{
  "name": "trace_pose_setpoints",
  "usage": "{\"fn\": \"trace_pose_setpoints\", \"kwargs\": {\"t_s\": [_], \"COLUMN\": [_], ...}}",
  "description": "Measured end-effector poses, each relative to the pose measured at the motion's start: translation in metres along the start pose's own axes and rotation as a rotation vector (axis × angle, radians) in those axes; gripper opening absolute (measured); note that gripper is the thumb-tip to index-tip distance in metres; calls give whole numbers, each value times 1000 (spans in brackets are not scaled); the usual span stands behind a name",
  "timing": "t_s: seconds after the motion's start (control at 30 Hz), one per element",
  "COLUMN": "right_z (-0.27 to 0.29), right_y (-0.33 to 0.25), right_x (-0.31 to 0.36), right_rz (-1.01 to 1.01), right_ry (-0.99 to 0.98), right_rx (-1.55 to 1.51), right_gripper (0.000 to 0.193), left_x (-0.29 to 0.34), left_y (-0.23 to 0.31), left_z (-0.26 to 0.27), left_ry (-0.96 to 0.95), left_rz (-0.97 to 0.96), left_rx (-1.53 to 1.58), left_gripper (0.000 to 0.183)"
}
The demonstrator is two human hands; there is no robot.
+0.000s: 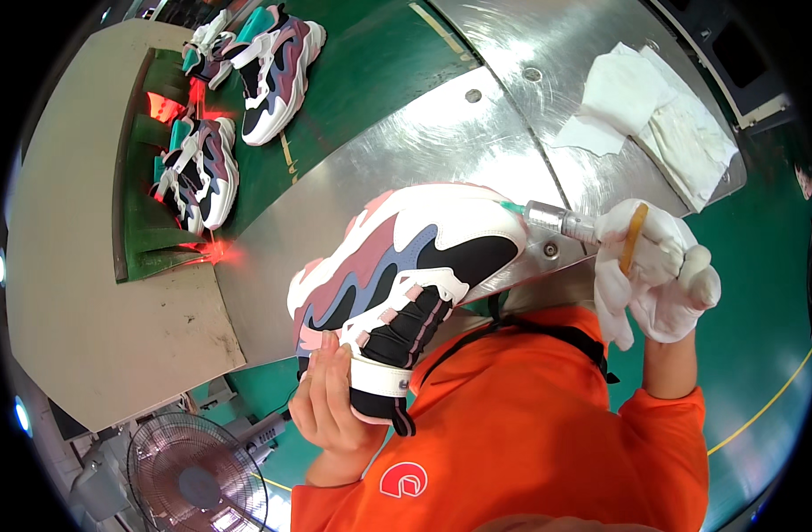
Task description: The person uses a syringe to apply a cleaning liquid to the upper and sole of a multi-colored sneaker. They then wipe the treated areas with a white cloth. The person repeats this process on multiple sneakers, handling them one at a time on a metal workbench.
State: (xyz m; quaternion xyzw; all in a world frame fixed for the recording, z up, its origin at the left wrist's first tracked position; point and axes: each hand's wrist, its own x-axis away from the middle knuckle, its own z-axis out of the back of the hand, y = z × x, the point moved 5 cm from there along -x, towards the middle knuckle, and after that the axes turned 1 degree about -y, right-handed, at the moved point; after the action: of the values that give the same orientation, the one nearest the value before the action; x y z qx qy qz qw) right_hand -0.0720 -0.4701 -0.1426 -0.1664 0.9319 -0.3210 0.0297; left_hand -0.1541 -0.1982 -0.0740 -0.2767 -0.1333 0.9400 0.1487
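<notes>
A sneaker (pixel 370 275) in white, mauve, blue and black lies tilted on its side before me, toe to the right. My bare left hand (pixel 335 408) grips it at the heel and collar, beside the white strap. In my right hand (pixel 659 266), gloved in white with a tan band around a finger, is a clear syringe (pixel 558 219) with a green tip. That tip meets the edge of the sole at the toe, or comes very close to it; which one I cannot tell. The far side of the sneaker is hidden.
Similar sneakers (pixel 282 71) ride on the green conveyor belt (pixel 353 53) at the upper left. Others sit by a green-flapped opening (pixel 149 248) glowing red. White cloths (pixel 654 115) lie on the metal table (pixel 441 133) at right. A fan (pixel 198 483) stands lower left.
</notes>
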Motion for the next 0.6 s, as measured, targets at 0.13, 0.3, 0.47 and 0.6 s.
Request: {"fn": "trace_pose_setpoints", "kwargs": {"t_s": [0.13, 0.3, 0.47, 0.6], "right_z": [-2, -9, -23, -35], "right_y": [5, 6, 5, 2], "right_x": [7, 14, 16, 16], "right_rz": [24, 45, 116, 168], "right_ry": [-74, 1, 33, 92], "right_rx": [-39, -66, 57, 163], "right_gripper": [96, 97, 74, 72], "left_x": [0, 0, 1, 4], "left_y": [1, 2, 2, 1], "left_z": [0, -1, -2, -1], "left_ry": [36, 78, 88, 89], "left_rz": [19, 27, 44, 42], "left_rx": [21, 21, 21, 18], "left_gripper": [24, 21, 21, 24]}}
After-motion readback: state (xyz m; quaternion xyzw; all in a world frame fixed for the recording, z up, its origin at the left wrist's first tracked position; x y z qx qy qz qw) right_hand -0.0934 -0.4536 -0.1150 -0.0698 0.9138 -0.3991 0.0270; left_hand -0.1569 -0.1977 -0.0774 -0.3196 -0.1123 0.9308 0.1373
